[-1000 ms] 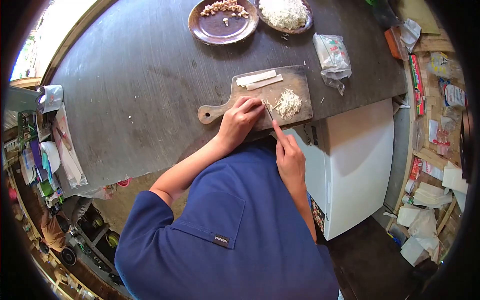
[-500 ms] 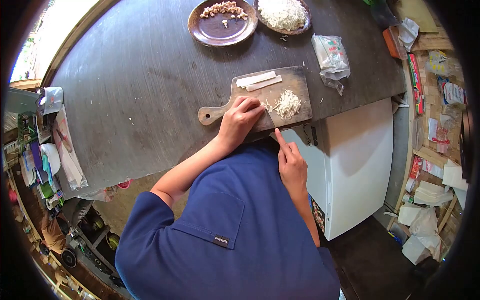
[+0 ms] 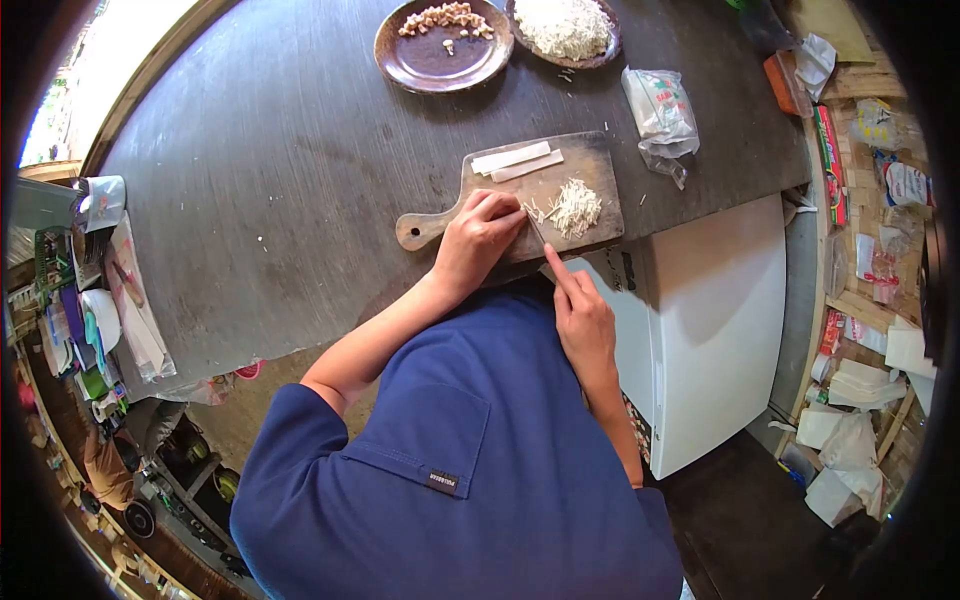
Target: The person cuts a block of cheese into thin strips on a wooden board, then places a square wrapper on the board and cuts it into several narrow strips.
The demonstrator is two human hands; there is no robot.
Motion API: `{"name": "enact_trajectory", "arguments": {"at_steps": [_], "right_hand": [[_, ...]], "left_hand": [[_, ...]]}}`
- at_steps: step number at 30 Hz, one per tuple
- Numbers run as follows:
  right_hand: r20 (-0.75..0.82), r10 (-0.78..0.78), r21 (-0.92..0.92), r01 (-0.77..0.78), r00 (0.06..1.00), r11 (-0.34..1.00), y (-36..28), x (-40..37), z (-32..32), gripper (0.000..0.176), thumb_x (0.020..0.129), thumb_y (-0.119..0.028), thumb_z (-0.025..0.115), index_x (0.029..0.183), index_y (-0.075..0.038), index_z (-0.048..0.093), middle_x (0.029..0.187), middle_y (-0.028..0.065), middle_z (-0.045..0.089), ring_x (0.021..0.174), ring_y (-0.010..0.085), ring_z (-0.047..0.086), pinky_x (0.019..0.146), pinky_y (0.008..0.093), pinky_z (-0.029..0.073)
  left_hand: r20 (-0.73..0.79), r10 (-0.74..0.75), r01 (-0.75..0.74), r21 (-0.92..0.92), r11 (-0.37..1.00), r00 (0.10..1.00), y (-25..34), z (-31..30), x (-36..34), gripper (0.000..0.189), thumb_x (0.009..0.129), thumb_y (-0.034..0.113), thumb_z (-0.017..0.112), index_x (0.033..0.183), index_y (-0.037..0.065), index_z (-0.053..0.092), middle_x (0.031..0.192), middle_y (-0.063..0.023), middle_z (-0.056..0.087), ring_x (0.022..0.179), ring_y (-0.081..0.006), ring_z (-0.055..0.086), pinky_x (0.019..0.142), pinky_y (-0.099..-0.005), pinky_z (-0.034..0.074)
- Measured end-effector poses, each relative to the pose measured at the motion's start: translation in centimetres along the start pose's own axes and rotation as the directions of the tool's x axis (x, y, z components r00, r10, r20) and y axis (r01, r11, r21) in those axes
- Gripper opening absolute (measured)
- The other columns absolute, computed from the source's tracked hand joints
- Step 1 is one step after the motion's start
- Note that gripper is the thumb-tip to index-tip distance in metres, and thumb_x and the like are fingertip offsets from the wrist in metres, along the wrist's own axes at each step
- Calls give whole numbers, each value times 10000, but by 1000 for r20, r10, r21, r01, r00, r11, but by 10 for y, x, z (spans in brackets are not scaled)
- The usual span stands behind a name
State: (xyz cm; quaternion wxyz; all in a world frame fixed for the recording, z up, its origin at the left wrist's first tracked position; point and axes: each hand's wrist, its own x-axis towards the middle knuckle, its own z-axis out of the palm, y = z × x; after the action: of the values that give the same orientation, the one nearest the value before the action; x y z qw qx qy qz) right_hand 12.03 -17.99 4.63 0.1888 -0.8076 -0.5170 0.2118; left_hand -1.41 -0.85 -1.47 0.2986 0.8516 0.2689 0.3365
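Note:
My left hand [image 3: 480, 235] is on the wooden cutting board [image 3: 590, 150], its fingers curled together and pressed down. Whatever lies under those fingertips is hidden. In my right hand [image 3: 585, 315] is a knife [image 3: 537, 231], with the index finger stretched along its back; the handle is covered by the hand. The blade stands right beside the left fingertips. Thin pale shreds [image 3: 576, 208] form a small heap to the right of the blade, with some loose bits by the fingers. Several flat pale strips [image 3: 528, 169] lie along the board's far edge.
Beyond the board stand a brown plate [image 3: 440, 70] of small diced pieces and another plate [image 3: 618, 52] heaped with pale shreds. A plastic bag [image 3: 660, 110] lies to the right on the dark table [image 3: 270, 200]. A white appliance [image 3: 720, 340] is below the table's right edge.
The right hand and knife have shifted slightly up and left, and the blade is tilted a little differently. My left hand has stayed nearly in place.

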Motion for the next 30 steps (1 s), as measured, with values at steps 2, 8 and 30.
{"name": "enact_trajectory", "arguments": {"at_steps": [2, 8, 30], "right_hand": [[-37, -32, 9, 32, 999, 999, 1, 3, 5, 616, 1036, -115, 620, 1594, -366, 546, 912, 90, 585, 712, 335, 651, 683, 486, 563], [-7, 3, -7, -3, 1000, 1000, 7, -9, -2, 616, 1037, -111, 630, 1593, -360, 546, 895, 94, 582, 711, 338, 647, 687, 482, 558], [0, -15, 49, 15, 1000, 999, 0, -2, -1, 622, 1035, -107, 626, 1594, -366, 540, 944, 99, 614, 754, 347, 681, 706, 490, 572]], "left_hand": [[-4, -21, 21, -21, 1000, 1000, 3, 2, -3, 181, 850, 41, 783, 1031, 44, 794, 1061, -58, 706, 1047, -265, 672, 898, -373, 594], [-39, -78, 76, -69, 995, 996, 2, 3, -1, 203, 823, 22, 802, 1022, 58, 815, 1063, -61, 712, 1034, -278, 673, 891, -373, 593], [-39, -76, 74, -48, 996, 996, 4, -1, -3, 201, 816, -23, 835, 1006, 40, 824, 1090, -71, 736, 1034, -273, 682, 878, -387, 596]]}}
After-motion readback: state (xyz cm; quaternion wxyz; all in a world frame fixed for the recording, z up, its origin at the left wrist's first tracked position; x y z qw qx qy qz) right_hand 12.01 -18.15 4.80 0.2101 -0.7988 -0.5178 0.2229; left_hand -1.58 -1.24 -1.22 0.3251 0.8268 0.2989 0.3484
